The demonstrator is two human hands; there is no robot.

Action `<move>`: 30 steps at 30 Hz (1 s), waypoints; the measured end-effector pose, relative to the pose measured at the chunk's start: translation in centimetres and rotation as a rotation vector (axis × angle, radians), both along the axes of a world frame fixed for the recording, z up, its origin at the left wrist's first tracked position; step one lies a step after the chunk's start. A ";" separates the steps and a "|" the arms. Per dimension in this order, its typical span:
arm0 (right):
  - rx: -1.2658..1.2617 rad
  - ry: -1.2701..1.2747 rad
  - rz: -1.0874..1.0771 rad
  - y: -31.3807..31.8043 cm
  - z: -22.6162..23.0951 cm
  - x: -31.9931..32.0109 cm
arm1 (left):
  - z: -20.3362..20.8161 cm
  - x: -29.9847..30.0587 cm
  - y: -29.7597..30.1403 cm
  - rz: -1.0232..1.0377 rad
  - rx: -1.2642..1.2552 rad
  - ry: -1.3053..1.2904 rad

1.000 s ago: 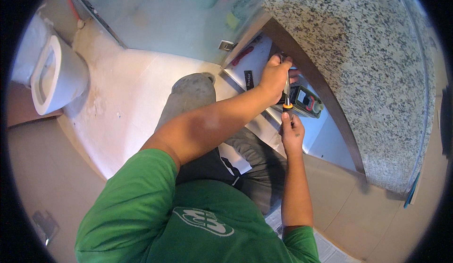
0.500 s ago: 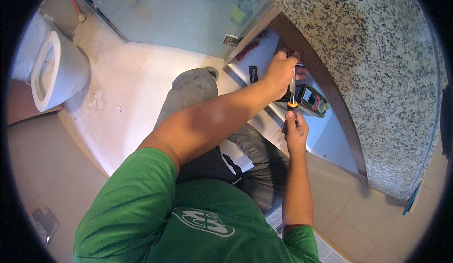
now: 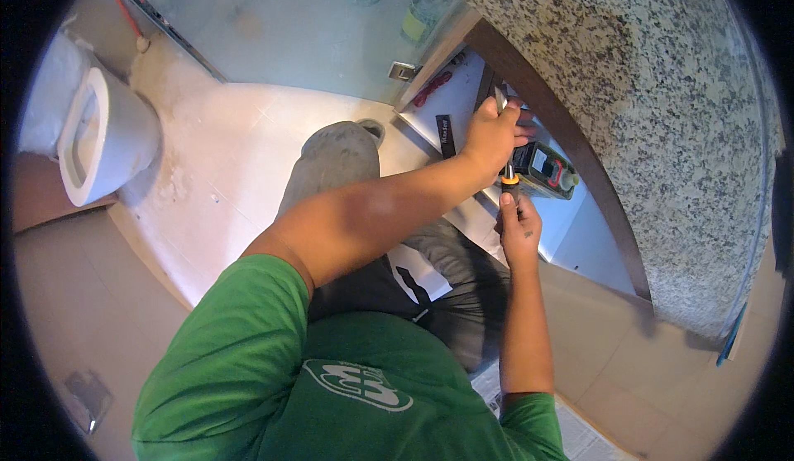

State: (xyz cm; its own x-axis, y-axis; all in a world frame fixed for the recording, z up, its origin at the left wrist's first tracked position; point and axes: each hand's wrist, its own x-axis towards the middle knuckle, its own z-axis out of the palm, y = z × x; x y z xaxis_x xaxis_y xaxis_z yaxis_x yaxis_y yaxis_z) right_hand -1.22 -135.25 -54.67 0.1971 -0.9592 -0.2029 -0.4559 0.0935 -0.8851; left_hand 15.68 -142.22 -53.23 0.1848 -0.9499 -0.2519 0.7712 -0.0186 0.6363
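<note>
My right hand (image 3: 521, 228) is closed round the dark handle of a chisel (image 3: 509, 181), just below its orange ring. The silver blade points away from me into the cabinet opening. My left hand (image 3: 493, 137) grips the blade between thumb and fingers, its fingertips showing on the right side. Part of the blade is hidden by that hand, and the bright tip shows beyond it. What the tip touches, if anything, I cannot make out. Just right of my left hand, a dark open case (image 3: 547, 171) with a red item in it sits inside the cabinet.
A speckled stone countertop (image 3: 628, 130) with a curved brown cabinet edge (image 3: 571, 130) hangs over the right side. A glass panel (image 3: 298, 39) stands ahead. On the left is a white toilet (image 3: 112, 138). A black flat packet (image 3: 447, 134) lies by the cabinet's left side.
My left hand has moved slightly nearer along the blade, and the chisel's tip now shows beyond it. My right hand keeps its hold on the handle. The view has shifted a little.
</note>
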 end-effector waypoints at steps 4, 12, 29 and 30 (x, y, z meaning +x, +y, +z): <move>0.020 0.024 0.001 -0.2 0.1 -0.2 | 0.6 -0.1 0.4 0.018 -0.014 0.034; 0.073 0.024 0.085 -0.5 0.7 0.0 | 0.2 0.0 0.1 0.039 -0.040 0.048; -0.193 0.111 0.085 -1.1 0.3 -0.2 | 0.8 0.6 0.1 -0.004 -0.099 0.006; -0.224 0.093 0.070 -1.0 0.2 -0.3 | 1.0 0.6 0.2 -0.005 -0.104 0.001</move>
